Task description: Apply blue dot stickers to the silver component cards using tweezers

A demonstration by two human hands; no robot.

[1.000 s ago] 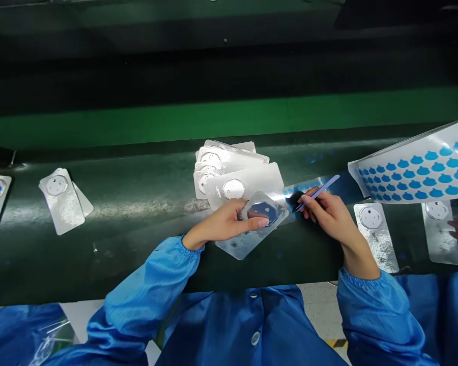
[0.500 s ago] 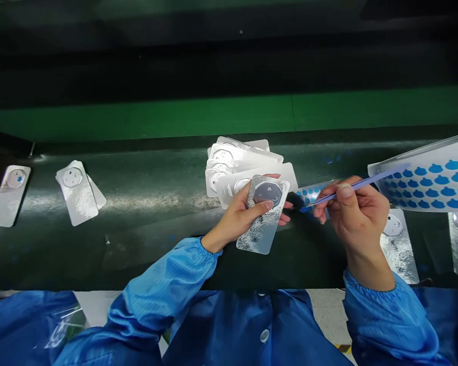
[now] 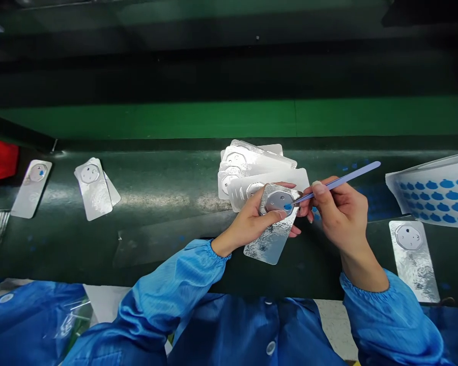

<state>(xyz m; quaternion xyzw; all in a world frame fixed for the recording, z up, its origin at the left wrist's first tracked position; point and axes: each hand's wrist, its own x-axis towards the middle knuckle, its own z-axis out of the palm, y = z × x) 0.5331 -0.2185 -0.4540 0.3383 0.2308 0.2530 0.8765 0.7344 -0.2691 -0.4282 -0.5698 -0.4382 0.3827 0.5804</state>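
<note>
My left hand (image 3: 257, 218) is closed around a silver metal plate (image 3: 269, 244), thumb on top beside its round grey recess. In my right hand (image 3: 338, 213) is a pair of purple tweezers (image 3: 339, 181), pinched between thumb and fingers. The tweezers' tips meet the recess of the plate, where a small blue sticker (image 3: 288, 207) shows. Whether the tips still grip the sticker I cannot tell. Just behind my left hand lies a fanned pile of similar silver plates (image 3: 259, 165).
White sticker sheets (image 3: 438, 195) with rows of blue shapes lie at the right, behind a single plate (image 3: 414, 259). On the left are two overlapping plates (image 3: 95, 190), another plate (image 3: 31, 190) and a red object (image 3: 0, 160). A person's blue sleeve (image 3: 26, 315) shows at lower left.
My right hand has brought the tweezers left from the small strip of blue stickers to the plate. A blue spot now shows in the plate's recess. The camera view has shifted slightly.
</note>
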